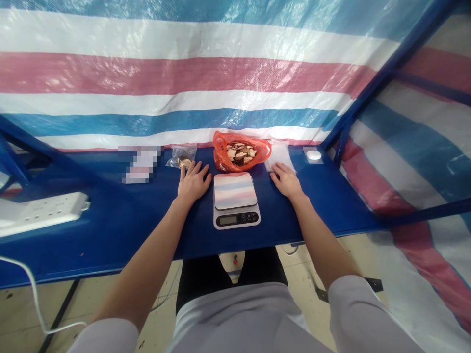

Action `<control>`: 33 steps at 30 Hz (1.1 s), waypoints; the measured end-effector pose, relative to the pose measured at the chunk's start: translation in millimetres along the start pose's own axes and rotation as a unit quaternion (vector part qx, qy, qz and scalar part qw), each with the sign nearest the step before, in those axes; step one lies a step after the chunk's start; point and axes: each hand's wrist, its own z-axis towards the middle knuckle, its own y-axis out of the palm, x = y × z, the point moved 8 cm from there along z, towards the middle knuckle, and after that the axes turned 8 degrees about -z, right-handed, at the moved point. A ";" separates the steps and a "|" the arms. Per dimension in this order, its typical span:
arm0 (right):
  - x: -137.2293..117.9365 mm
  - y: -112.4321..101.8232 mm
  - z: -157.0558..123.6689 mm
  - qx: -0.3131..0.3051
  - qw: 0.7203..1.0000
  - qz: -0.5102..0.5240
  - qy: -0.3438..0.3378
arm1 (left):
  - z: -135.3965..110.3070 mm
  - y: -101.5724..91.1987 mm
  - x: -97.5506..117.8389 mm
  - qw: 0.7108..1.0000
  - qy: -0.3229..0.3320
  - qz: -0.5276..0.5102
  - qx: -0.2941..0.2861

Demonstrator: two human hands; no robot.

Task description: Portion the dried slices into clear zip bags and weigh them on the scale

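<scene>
My left hand (pixel 193 182) lies palm down on the blue table (pixel 110 235), fingers spread, just left of a digital kitchen scale (pixel 235 198). The scale has a striped reflective platform and a dark display, and nothing stands on it. My right hand (pixel 287 180) rests flat to its right, with fingertips at the edge of a white translucent packet (pixel 280 157). Behind the scale sits an orange plastic bag (pixel 225 156) holding dried, sliced brown-and-cream pieces, perhaps mushroom. A small clear bag (pixel 182 157) with similar pieces lies just beyond my left fingers.
A blurred paper (pixel 142 164) lies left of the clear bag, and a small white round object (pixel 313 155) sits at the far right. A white power strip (pixel 40 213) lies at the left with a white cable. Striped tarpaulin and blue steel framing surround the table.
</scene>
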 end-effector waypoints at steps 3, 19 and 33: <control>0.3 0.0 -0.3 -0.004 1.000 0.001 0.005 | 0.1 -0.8 0.2 1.000 -0.002 -0.007 0.003; 0.6 -13.8 2.2 0.026 0.997 0.062 0.042 | 0.4 -1.3 -1.1 1.000 -0.001 0.013 0.005; 27.1 -66.6 17.8 0.178 0.918 0.302 0.185 | 5.0 -3.2 -15.7 0.997 0.002 -0.058 0.059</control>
